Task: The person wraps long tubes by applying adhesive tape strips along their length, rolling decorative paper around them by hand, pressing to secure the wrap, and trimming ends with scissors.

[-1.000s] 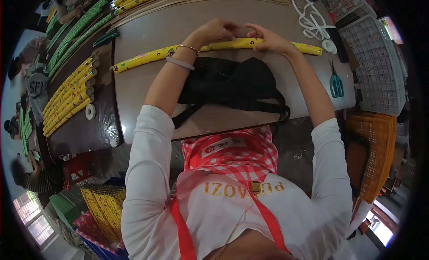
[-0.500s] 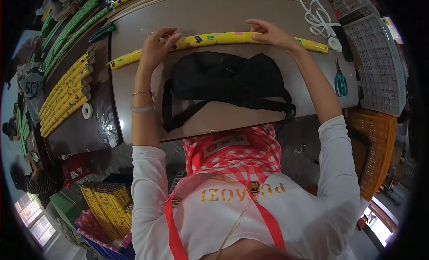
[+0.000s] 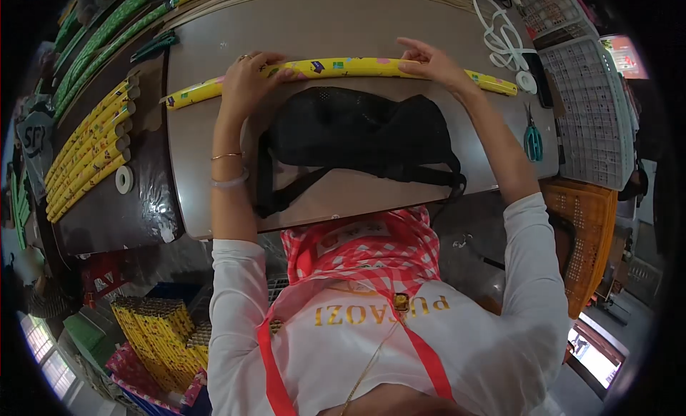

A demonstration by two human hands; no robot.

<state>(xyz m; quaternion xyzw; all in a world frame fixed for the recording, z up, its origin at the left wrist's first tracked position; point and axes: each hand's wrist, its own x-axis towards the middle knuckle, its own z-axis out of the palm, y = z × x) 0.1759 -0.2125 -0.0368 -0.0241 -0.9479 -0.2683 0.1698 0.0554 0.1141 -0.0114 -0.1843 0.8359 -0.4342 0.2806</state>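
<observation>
A long yellow paper tube (image 3: 343, 68) with a small coloured print lies crosswise on the table. My left hand (image 3: 250, 76) is closed over its left part, fingers bent on the tube. Towards the other end, my right hand (image 3: 432, 64) rests on the tube with its thumb low against it. The forefinger of that hand is raised and stretched out, apart from the tube. Between my arms, in front of the tube, sits a black bag (image 3: 357, 130) with straps hanging towards the table's near edge.
More yellow tubes (image 3: 93, 151) and a tape roll (image 3: 124, 179) lie on the left. Teal-handled snips (image 3: 533, 139), another tape roll (image 3: 526, 82) and a white cord (image 3: 500, 37) are at the right. Crates (image 3: 589, 109) stand beyond. A box of tubes (image 3: 153, 337) stands below left.
My left hand has lowered and its fingers have come down onto the tube. My right hand stays at about the same place on the tube. The whole view has shifted slightly.
</observation>
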